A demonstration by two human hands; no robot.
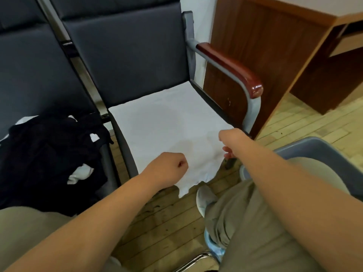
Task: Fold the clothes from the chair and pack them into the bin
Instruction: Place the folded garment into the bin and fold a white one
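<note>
A person's left hand (169, 169) and right hand (229, 141) each pinch the near edge of a white garment (167, 122) spread across the right chair (133, 61), limp, light cloth probably best held by its 2 near corners.

Arms outstretched; left hand (167, 169) and right hand (230, 141) have fingers (227, 152) curled.

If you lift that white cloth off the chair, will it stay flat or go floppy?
Probably floppy: the white cloth droops limply over the chair's front edge. Likely light too: it looks thin, and the left hand and right hand hold only its edge.
</note>
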